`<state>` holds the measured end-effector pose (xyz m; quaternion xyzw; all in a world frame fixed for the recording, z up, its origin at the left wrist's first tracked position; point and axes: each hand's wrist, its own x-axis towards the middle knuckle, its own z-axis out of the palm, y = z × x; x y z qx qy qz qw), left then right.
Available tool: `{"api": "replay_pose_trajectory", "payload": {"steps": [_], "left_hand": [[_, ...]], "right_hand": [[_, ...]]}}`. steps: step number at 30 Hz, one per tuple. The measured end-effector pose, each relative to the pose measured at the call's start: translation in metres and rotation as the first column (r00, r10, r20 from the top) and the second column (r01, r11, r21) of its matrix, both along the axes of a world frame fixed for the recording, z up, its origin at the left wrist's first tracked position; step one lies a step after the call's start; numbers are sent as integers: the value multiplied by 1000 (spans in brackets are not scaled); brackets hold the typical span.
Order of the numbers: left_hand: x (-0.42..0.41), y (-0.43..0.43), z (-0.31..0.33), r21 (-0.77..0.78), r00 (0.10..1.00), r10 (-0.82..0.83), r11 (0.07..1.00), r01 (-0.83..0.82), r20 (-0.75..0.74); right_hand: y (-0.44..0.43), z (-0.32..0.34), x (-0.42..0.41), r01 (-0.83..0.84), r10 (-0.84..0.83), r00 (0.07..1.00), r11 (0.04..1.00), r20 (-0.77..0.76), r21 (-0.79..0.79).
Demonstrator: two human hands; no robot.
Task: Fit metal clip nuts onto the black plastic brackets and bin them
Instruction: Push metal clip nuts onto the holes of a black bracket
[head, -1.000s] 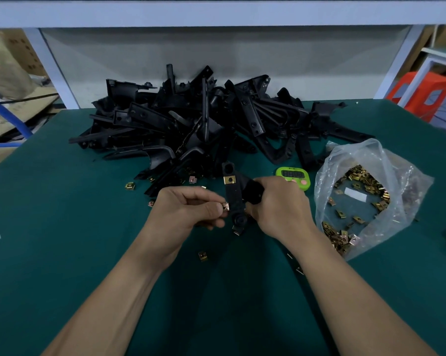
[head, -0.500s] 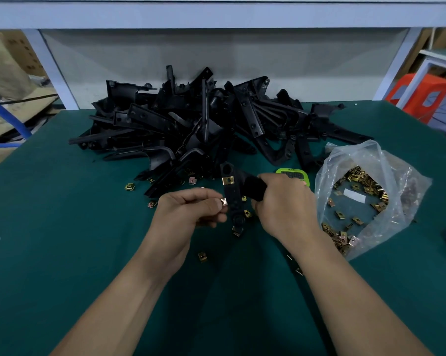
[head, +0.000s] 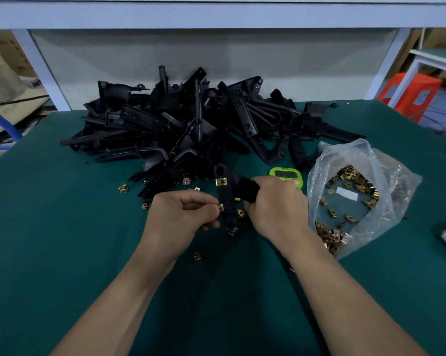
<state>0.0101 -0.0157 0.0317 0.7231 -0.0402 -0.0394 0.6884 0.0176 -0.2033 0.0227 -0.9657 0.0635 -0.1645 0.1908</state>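
My right hand (head: 275,209) grips a black plastic bracket (head: 227,199) held just above the green table. One brass clip nut (head: 221,181) sits fitted near the bracket's upper end. My left hand (head: 181,217) pinches a second small clip nut (head: 220,207) against the bracket's left edge, halfway down. The bracket's lower round end shows between my two hands.
A big heap of black brackets (head: 191,124) fills the back of the green table (head: 63,227). A clear bag of clip nuts (head: 355,196) lies at the right, a green timer (head: 286,174) beside it. Loose nuts (head: 196,256) are scattered near my hands.
Both hands stayed almost in place. My left hand brought its clip nut slightly closer, against the bracket's edge.
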Motion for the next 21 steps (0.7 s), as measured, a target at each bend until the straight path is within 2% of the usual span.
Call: {"api": "replay_pose_trajectory", "payload": {"steps": [12,16,18,21], "left_hand": [[-10,-9,2,-9,993,86,996,-86,84],[-9,-9,-3,-48,992,111,993,-109,53],[-9,-10,-4,-23,989,136,991,-135,58],[-10,-12,-5,104,977,183,975,-194,107]], "right_hand": [[9,4,-3,78,-80,997,993,-10,-92],[12,5,-4,80,-82,997,989,-9,-121],[12,4,-4,83,-85,996,987,-5,-135],[13,0,-3,96,-98,995,987,-9,-125]]}}
